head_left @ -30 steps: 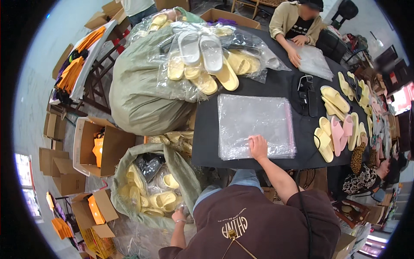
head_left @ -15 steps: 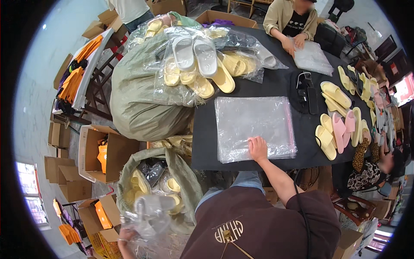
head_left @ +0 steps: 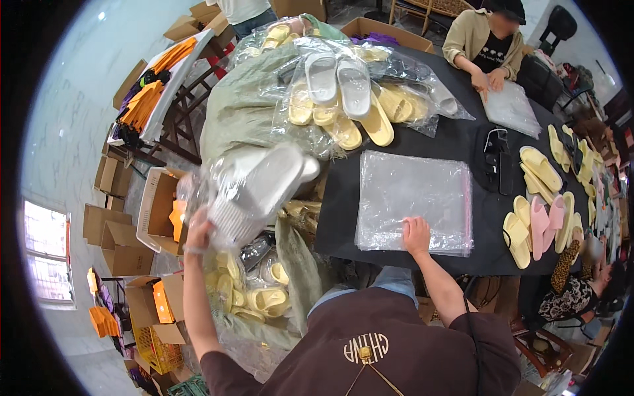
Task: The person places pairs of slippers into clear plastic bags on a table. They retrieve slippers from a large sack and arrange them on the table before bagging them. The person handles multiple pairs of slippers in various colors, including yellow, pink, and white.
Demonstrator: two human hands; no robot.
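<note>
My left hand (head_left: 199, 230) is closed on the edge of a clear plastic bag with a pair of pale grey slippers (head_left: 267, 183) inside. It holds the bag up over the open woven sack (head_left: 298, 261); the bag is slightly blurred. Several bagged yellow slippers (head_left: 269, 301) lie in that sack. On the black table, my right hand (head_left: 416, 235) rests on the near edge of a stack of flat clear plastic bags (head_left: 413, 191). Its fingers lie over the top bag and grip nothing that I can see.
A bulging woven sack (head_left: 231, 119) stands left of the table, with bagged grey and yellow slippers (head_left: 353, 89) heaped beside it. Loose yellow and pink slippers (head_left: 547, 224) line the table's right side. Across the table, a person's hands (head_left: 489, 80) touch another bag stack (head_left: 512, 109).
My left hand has lifted the bagged grey slippers up and forward from the open sack. My right hand stays on the bag stack. The whole view has shifted a little.
</note>
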